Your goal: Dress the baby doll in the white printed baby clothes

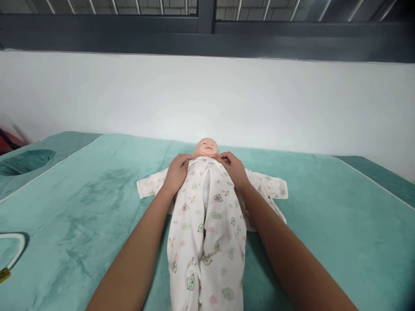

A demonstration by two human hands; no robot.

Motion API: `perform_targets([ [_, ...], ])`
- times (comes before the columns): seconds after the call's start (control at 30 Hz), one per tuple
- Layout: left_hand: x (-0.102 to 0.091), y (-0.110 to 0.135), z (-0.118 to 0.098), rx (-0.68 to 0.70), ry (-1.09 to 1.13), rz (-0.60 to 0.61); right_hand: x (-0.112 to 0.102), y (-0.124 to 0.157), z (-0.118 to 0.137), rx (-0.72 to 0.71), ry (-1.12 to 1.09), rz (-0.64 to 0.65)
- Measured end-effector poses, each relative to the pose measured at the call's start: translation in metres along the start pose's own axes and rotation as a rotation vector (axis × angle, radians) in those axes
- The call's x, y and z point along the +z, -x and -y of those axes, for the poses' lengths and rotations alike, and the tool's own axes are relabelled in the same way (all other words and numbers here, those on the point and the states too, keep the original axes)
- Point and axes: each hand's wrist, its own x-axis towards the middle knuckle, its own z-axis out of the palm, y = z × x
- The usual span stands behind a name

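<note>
A baby doll (207, 148) lies on its back, its bald head towards the wall and its body hidden by clothing. Over it are spread white baby trousers (223, 242), printed with small animals and leaves, their upper edge at the doll's neck and their legs stretching towards me. Beneath them, a matching baby top (270, 185) has its sleeves laid out to both sides. My left hand (179, 169) is closed at the trousers' upper left corner, beside the neck. At the opposite corner, my right hand (232, 167) pinches the edge with bent fingers.
A green plush cover (97, 207) spreads under everything, with a hole (27, 162) at the far left. A white curved band with a yellow tag (4, 274) lies at the left edge. Behind stand a white wall (207, 95) and a dark window frame (106, 36).
</note>
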Motion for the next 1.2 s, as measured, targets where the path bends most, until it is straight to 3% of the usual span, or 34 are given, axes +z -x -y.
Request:
perform_targets([
  [0.17,-0.005,0.015,0.003,0.129,-0.114,-0.047,-0.004,0.027,0.006,-0.101,0.043,-0.160],
  [0.3,-0.015,0.058,-0.007,0.172,-0.154,-0.161,-0.013,0.086,0.024,-0.275,0.164,-0.234],
  [0.43,-0.030,0.150,-0.026,0.040,-0.068,-0.211,-0.023,0.188,0.037,-0.326,0.209,-0.165],
  [0.53,-0.039,0.234,-0.035,-0.110,-0.030,-0.187,-0.027,0.265,0.033,-0.270,0.198,-0.007],
  [0.67,-0.038,0.317,-0.041,-0.149,0.006,-0.058,-0.026,0.324,0.028,-0.323,0.274,0.088],
  [0.8,-0.025,0.341,-0.044,-0.119,-0.009,-0.079,-0.020,0.332,0.050,-0.425,0.373,0.094],
  [0.97,-0.020,0.331,-0.049,-0.080,-0.088,-0.014,0.007,0.313,0.083,-0.432,0.608,0.116],
  [1.1,-0.023,0.326,-0.057,-0.048,-0.069,-0.007,0.025,0.298,0.087,-0.366,0.603,0.056],
  [1.2,-0.027,0.328,-0.062,-0.023,-0.073,-0.048,0.026,0.297,0.086,-0.386,0.536,0.073],
])
